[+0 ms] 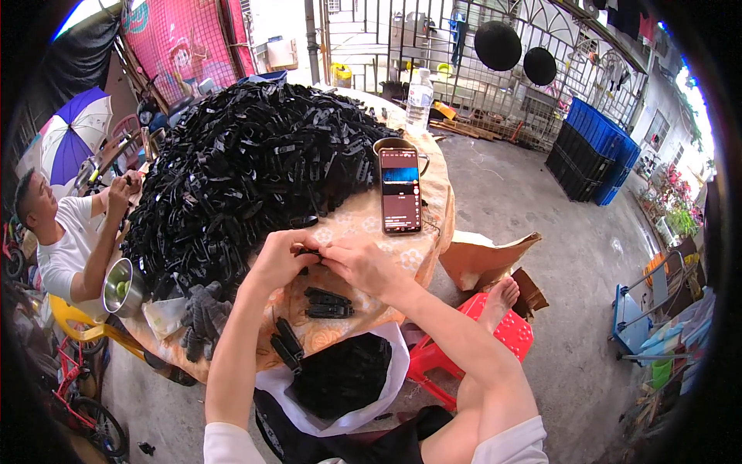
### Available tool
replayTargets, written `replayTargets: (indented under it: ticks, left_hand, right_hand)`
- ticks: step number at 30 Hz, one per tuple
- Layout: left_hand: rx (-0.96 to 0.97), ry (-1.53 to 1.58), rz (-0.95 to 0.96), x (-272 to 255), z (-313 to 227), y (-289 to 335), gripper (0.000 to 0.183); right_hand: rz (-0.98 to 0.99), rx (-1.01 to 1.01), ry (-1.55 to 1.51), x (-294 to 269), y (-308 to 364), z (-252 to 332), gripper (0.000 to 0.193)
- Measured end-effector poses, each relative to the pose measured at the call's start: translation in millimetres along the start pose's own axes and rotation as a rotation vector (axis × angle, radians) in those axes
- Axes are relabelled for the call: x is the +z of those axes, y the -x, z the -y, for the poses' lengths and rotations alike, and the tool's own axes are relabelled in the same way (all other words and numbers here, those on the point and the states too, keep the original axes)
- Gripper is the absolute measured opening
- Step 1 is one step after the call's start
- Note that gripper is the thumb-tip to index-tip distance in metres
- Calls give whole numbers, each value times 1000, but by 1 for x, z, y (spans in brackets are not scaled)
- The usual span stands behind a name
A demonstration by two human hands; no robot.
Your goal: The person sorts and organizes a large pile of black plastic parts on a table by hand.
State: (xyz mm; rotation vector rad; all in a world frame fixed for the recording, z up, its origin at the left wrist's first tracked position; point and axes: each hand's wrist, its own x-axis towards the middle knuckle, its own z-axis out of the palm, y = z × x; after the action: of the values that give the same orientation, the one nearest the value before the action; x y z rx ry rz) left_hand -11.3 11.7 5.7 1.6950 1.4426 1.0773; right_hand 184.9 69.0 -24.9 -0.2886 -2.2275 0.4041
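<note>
- Centrally, the left hand (280, 259) and the right hand (363, 267) meet above the near edge of a round table (402, 259) covered with a pale floral cloth.
- Both hands pinch one small black plastic clip (309, 252) between them; the fingers are curled narrowly around it, and most of the piece is hidden by the fingertips.
- Just nearer the person than the hands, a pair of finished black clips (328, 303) lies on the cloth, and two more black clips (286, 346) lie at the table's edge, pointing toward the lower left.
- Below the table edge, a white bag (348, 421) stands open and holds a dark mass of black pieces (344, 375).
- Behind the hands, a large heap of black plastic parts (247, 170) covers most of the tabletop.
- To the right of the heap, a smartphone (400, 190) with a lit screen leans against a cup, and a clear water bottle (419, 100) stands at the far edge.
- At the left, a second person in a white shirt (66, 247) sits beside the table with hands raised near the heap; a metal bowl (124, 288) rests close to that person's elbow.
- At the right, the person's bare foot (501, 298) rests on a red plastic stool (495, 332).
</note>
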Motion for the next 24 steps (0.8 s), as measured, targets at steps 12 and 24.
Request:
replayTargets:
  ticks: [12, 24]
  left_hand:
    - [-19, -43, -32, -1, 8, 0, 14]
    - [49, -295, -66, -4, -5, -4, 15]
  right_hand:
    - [-15, 4, 97, 7, -2, -1, 12]
    - [43, -58, 158, 5, 2, -6, 17]
